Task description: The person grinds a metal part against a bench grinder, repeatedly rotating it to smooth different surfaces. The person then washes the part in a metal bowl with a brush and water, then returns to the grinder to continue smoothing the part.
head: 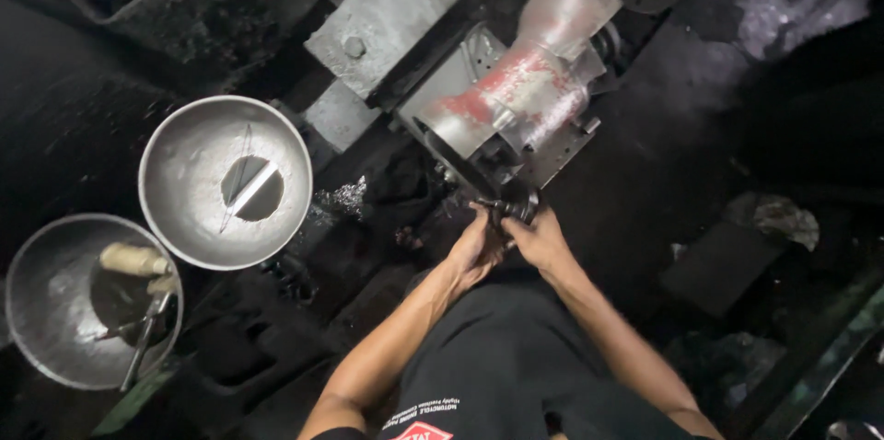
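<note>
Fingers of the left hand (pixel 476 247) and right hand (pixel 537 236) are curling together, pinching a small dark round metal part (pixel 517 203) at the machine's (pixel 516 99) near edge. It is looking stiff, heavy and possibly greasy, best gripped by its rim. Darkness is hiding its details.

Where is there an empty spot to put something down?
Bare dark floor lies right of the grinding machine. It is crowded where both hands meet at the small dark part, and left, where two metal bowls sit.
</note>
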